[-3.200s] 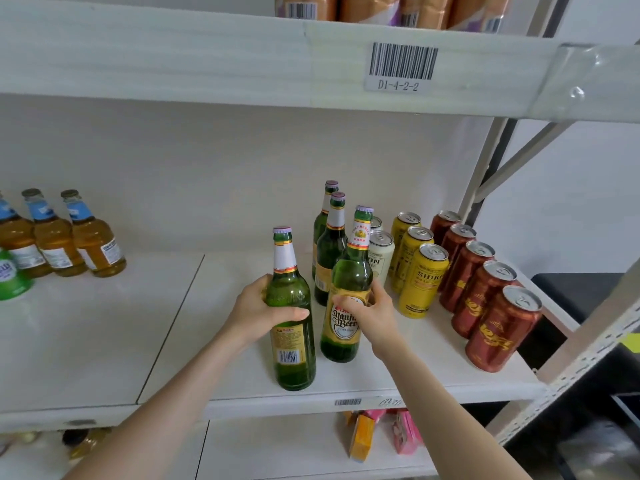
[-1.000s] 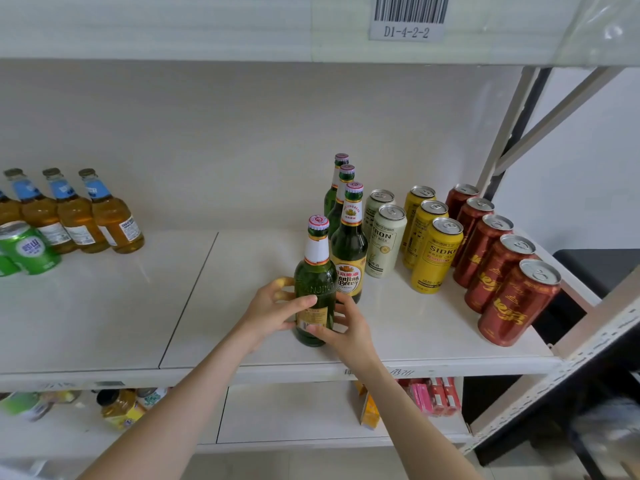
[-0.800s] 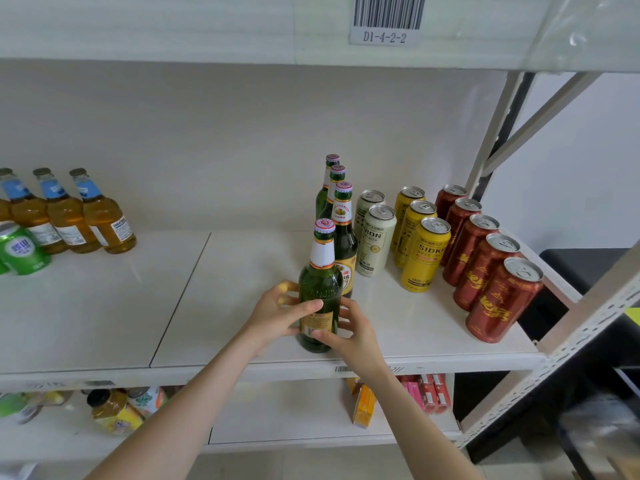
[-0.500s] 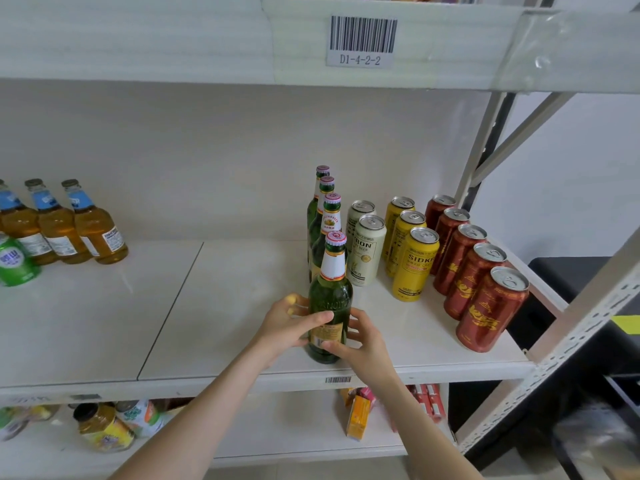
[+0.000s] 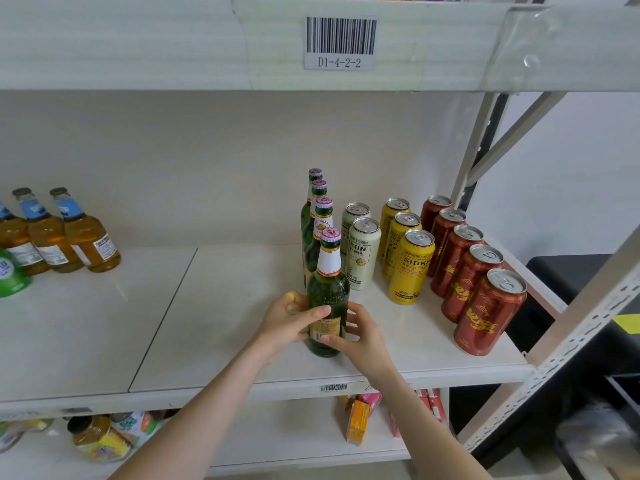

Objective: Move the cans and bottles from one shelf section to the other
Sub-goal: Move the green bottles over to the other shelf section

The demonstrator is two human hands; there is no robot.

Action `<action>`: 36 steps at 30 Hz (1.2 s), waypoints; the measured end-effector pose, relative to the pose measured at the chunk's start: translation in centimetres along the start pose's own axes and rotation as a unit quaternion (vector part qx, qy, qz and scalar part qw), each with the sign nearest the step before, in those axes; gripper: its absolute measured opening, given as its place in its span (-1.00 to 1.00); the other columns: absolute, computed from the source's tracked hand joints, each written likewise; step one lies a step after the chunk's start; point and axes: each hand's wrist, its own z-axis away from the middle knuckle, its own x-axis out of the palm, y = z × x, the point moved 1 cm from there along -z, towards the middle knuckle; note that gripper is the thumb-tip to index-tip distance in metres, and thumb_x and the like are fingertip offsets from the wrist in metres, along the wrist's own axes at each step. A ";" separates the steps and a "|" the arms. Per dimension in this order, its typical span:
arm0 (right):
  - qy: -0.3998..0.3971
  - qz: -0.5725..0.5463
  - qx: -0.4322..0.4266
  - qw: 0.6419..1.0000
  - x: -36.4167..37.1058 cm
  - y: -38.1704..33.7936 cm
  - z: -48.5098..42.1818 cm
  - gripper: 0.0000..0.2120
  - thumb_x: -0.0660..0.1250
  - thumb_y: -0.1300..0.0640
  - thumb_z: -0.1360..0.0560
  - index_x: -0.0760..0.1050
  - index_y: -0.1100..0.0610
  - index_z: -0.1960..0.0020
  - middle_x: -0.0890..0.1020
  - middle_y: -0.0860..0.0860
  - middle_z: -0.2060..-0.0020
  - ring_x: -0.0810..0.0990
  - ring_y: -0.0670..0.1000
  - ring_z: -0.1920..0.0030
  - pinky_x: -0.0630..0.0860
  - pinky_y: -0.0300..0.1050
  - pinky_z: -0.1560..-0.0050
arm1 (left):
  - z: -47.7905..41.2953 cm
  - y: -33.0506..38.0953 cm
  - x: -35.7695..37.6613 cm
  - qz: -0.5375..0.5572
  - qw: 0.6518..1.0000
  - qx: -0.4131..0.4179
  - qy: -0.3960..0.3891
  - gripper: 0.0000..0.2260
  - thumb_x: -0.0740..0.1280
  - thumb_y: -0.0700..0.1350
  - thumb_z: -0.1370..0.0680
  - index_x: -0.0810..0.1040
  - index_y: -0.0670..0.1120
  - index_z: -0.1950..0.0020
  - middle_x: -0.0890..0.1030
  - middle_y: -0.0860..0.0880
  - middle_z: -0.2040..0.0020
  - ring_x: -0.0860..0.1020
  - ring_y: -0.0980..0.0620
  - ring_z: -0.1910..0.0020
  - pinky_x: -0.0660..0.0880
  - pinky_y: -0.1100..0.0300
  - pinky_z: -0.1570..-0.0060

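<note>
Near the front edge of the shelf, in its right section, stood the green bottle, left hand and right hand each curling a grip round it. Other bottles and cans lined up behind; amber bottles on the left section seemingly awaited moving.

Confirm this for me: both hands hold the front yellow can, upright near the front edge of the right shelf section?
Not quite. The head view shows the left hand and right hand holding the front green bottle, not the front yellow can, which stands untouched to its right. The rest holds: it is upright near the front edge of the right shelf section.
</note>
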 end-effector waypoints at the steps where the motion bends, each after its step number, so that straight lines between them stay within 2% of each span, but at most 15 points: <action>1: 0.000 -0.001 0.000 1.000 0.0 0.0 -0.1 -0.44 0.60 0.12 -0.33 0.45 -0.02 -0.25 0.63 -0.14 -0.07 0.58 -0.18 -0.11 0.51 -0.33 -0.05 | 0.0 0.1 0.0 0.002 1.000 0.000 0.000 -0.50 0.60 0.12 -0.21 0.51 -0.13 0.06 0.68 -0.05 0.09 0.69 0.13 0.13 0.61 0.20 0.26; 5: 0.001 -0.005 -0.001 1.000 0.0 -0.1 -0.5 -0.45 0.61 0.14 -0.32 0.45 -0.05 -0.22 0.64 -0.12 -0.06 0.59 -0.15 -0.11 0.53 -0.30 -0.04 | -0.1 0.3 0.2 0.008 1.000 -0.002 0.001 -0.43 0.58 0.17 -0.15 0.51 -0.14 0.03 0.69 -0.07 0.04 0.70 0.08 0.10 0.62 0.17 0.22; 9: 0.001 -0.006 0.004 1.000 0.2 -0.3 -0.7 -0.46 0.60 0.13 -0.33 0.44 -0.14 -0.19 0.64 -0.15 -0.05 0.59 -0.16 -0.10 0.52 -0.34 -0.02 | -0.3 0.5 0.0 0.010 1.000 -0.008 -0.004 -0.51 0.57 0.08 -0.27 0.50 -0.17 -0.02 0.68 -0.10 -0.02 0.69 0.02 0.03 0.63 0.14 0.17; 13: -0.004 -0.006 0.009 1.000 0.2 -0.3 -0.8 -0.45 0.60 0.11 -0.34 0.43 -0.10 -0.23 0.63 -0.13 -0.08 0.58 -0.13 -0.13 0.53 -0.29 -0.06 | -0.3 0.6 0.0 0.003 1.000 -0.015 -0.003 -0.63 0.55 -0.03 -0.38 0.50 -0.16 -0.02 0.68 -0.10 -0.03 0.69 0.05 0.04 0.62 0.18 0.20; 25: 0.015 0.035 0.012 0.999 0.5 -0.5 -0.2 -0.47 0.57 0.08 -0.36 0.42 -0.09 -0.24 0.62 -0.18 -0.07 0.57 -0.20 -0.11 0.49 -0.41 -0.02 | 0.1 0.9 0.0 0.006 1.000 -0.009 -0.013 -0.64 0.53 -0.01 -0.41 0.54 -0.15 -0.07 0.69 -0.07 -0.03 0.69 0.08 0.04 0.61 0.20 0.18; 28: 0.041 0.066 0.018 0.997 0.7 -0.6 0.3 -0.48 0.56 0.03 -0.37 0.41 -0.08 -0.25 0.60 -0.22 -0.03 0.56 -0.24 -0.06 0.44 -0.51 0.08 | 0.5 0.9 -0.5 -0.046 0.999 0.018 -0.016 -0.64 0.50 0.16 -0.35 0.61 -0.03 0.00 0.71 0.03 0.03 0.66 0.13 0.01 0.56 0.24 0.10; 30: 0.062 0.093 0.021 0.994 0.8 -0.8 0.8 -0.46 0.54 0.00 -0.39 0.41 -0.04 -0.30 0.59 -0.19 -0.07 0.56 -0.16 -0.09 0.44 -0.47 0.08 | 0.8 0.7 -1.1 -0.091 0.995 0.043 -0.016 -0.56 0.51 0.28 -0.30 0.64 0.00 0.00 0.71 0.08 0.04 0.63 0.14 0.00 0.50 0.30 0.10; 31: 0.073 0.110 0.023 0.991 0.9 -1.0 1.1 -0.44 0.52 -0.01 -0.40 0.40 -0.01 -0.33 0.59 -0.15 -0.12 0.55 -0.10 -0.13 0.46 -0.41 0.03 | 1.0 0.6 -1.5 -0.119 0.991 0.055 -0.008 -0.52 0.48 0.32 -0.31 0.64 0.00 -0.04 0.70 0.08 0.00 0.62 0.12 -0.05 0.50 0.26 0.03; 33: 0.098 0.165 0.021 0.981 0.9 -1.2 1.9 -0.40 0.48 -0.04 -0.44 0.36 0.03 -0.40 0.55 -0.06 -0.24 0.51 -0.02 -0.20 0.51 -0.14 -0.12 | 1.4 -0.3 -2.6 -0.212 0.974 0.081 0.027 -0.48 0.40 0.30 -0.40 0.61 -0.05 -0.17 0.64 0.04 -0.15 0.56 0.08 -0.18 0.48 0.13 -0.19; 36: 0.112 0.302 0.009 0.947 1.4 -1.7 3.7 -0.37 0.39 -0.11 -0.48 0.28 0.01 -0.47 0.46 -0.02 -0.36 0.43 0.05 -0.32 0.44 0.07 -0.24 | 3.1 -2.0 -4.6 -0.392 0.901 0.165 0.090 -0.56 0.33 0.14 -0.55 0.53 -0.12 -0.30 0.55 -0.04 -0.25 0.49 -0.05 -0.26 0.41 0.09 -0.24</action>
